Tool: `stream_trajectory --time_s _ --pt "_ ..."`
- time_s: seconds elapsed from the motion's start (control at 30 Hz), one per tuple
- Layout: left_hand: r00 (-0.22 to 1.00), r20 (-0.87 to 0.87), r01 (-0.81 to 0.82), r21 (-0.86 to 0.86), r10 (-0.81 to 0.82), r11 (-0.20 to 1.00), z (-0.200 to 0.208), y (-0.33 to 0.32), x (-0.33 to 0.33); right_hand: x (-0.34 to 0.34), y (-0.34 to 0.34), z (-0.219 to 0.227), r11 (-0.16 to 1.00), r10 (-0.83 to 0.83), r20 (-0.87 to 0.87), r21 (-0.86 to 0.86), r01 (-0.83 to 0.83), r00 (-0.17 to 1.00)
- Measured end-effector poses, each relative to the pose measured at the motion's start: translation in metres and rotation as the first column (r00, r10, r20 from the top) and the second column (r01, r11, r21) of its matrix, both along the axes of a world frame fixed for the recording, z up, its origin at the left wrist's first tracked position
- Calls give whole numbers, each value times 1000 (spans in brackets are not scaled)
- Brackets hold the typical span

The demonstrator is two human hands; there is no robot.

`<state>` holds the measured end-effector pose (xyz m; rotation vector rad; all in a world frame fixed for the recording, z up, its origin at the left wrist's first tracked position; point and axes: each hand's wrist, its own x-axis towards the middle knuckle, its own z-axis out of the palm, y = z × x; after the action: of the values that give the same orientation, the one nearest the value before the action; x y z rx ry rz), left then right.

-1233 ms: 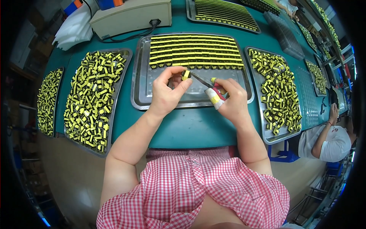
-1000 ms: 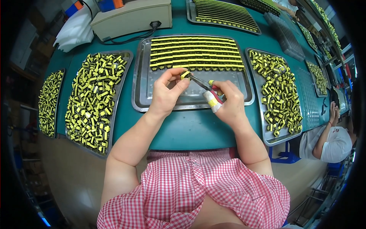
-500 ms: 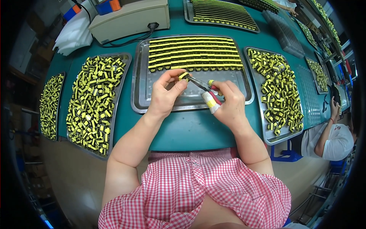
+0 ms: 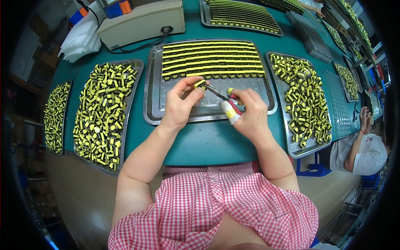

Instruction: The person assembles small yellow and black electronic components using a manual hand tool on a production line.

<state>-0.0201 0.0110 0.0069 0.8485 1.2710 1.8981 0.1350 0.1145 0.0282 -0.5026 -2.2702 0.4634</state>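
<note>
Between thumb and index finger, my left hand (image 4: pixel 178 106) pinches a small black part wrapped in yellow tape (image 4: pixel 200 84), which looks like a small transformer. My right hand (image 4: pixel 252 114) is closed around pliers (image 4: pixel 223 98) with red handles, partly wrapped in white and yellow. The plier jaws point left and meet the part's right side; whether they grip it is too small to tell. Both hands are over the near part of a metal tray (image 4: pixel 175 116), where rows of the same parts (image 4: pixel 212 60) stand lined up at the far side.
Loose parts heap in a left tray (image 4: pixel 125 137), a far-left tray (image 4: pixel 66 112) and a right tray (image 4: pixel 293 148). Behind stand a beige box-shaped device (image 4: pixel 141 23) with a black cable, white foam sheets (image 4: pixel 81 39) and another filled tray (image 4: pixel 246 28). A co-worker (image 4: pixel 366 152) sits at the right.
The small part has tilted slightly in my left fingers, while the pliers stay at its right side. At the right, the co-worker's hands have shifted.
</note>
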Motion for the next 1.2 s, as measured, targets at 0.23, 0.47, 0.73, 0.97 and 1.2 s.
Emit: stream_trajectory --time_s 0.23,0.47,0.73,0.97,1.2 --pt "984 147 96 49 -103 994 -2 2 -1 0 -1 1 1000 11 -4 -9 -11 1000" --pt "999 33 18 -16 -18 1000 -1 0 1 1 -1 1 1000 -2 -7 9 2 1000" --pt "994 -89 -60 -17 58 998 -1 -1 1 1 0 1 999 -29 5 16 29 1000" --pt "975 -194 -107 22 110 994 2 0 3 2 1 0 1000 -22 14 21 22 1000" --pt "934 -318 -171 10 165 985 -2 0 1 3 4 4 998 -52 21 -21 52 998"
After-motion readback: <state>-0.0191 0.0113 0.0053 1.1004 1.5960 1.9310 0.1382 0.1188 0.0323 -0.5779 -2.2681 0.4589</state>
